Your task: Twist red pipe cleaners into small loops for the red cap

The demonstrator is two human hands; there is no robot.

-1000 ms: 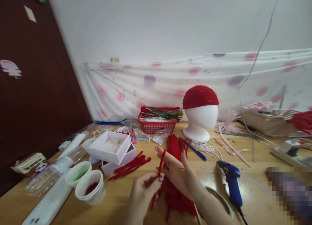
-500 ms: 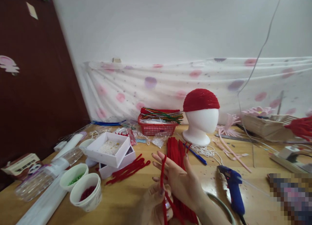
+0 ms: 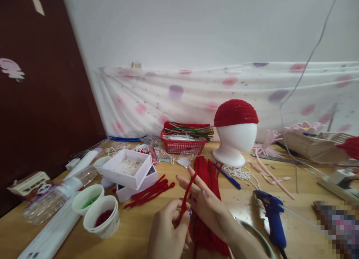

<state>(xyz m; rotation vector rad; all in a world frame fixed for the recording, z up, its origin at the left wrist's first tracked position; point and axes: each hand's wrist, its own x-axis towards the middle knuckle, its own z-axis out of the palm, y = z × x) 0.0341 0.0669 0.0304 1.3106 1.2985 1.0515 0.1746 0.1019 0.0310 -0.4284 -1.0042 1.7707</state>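
My right hand [image 3: 206,204] is held up with fingers stretched, and a red pipe cleaner [image 3: 186,195] runs up over its forefinger. My left hand [image 3: 168,231] pinches the lower part of that pipe cleaner between thumb and fingers. Under both hands lies a long bundle of red pipe cleaners [image 3: 204,173] on the wooden table [image 3: 140,229]. A smaller loose bunch of red pipe cleaners [image 3: 150,190] lies to the left.
A white foam head with a red cap [image 3: 235,137] stands behind, beside a red basket [image 3: 182,143] of coloured pipe cleaners. White boxes [image 3: 127,171] and two paper cups [image 3: 97,210] sit left. A blue glue gun [image 3: 273,218] lies right.
My left hand rose back into view and moved up the pipe cleaner; my right hand's fingers shifted slightly. The camera tilted a little.
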